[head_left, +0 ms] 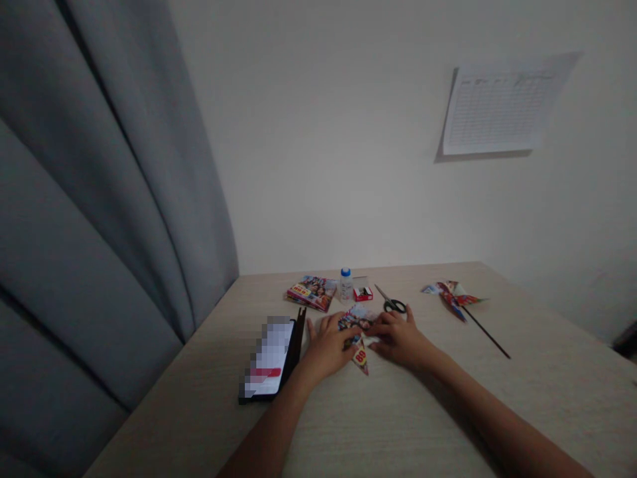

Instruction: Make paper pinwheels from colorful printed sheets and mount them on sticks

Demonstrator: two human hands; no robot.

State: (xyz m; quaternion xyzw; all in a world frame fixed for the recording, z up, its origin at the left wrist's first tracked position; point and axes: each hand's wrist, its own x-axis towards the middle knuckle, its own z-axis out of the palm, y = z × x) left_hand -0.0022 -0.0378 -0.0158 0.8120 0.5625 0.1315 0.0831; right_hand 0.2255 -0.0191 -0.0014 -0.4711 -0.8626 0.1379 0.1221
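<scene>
The left hand lies spread, its thumb out, with its fingers on the folded printed paper; whether they grip, I cannot tell. The right hand has its fingers closed, pinching the paper, which sits low over the table, a steady way to work it. Beside them lie a phone and scissors. Farther off are a bottle and a pinwheel.

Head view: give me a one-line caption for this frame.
Left hand and right hand hold folded printed paper on a light tabletop, beside scissors and a paper pinwheel.
</scene>
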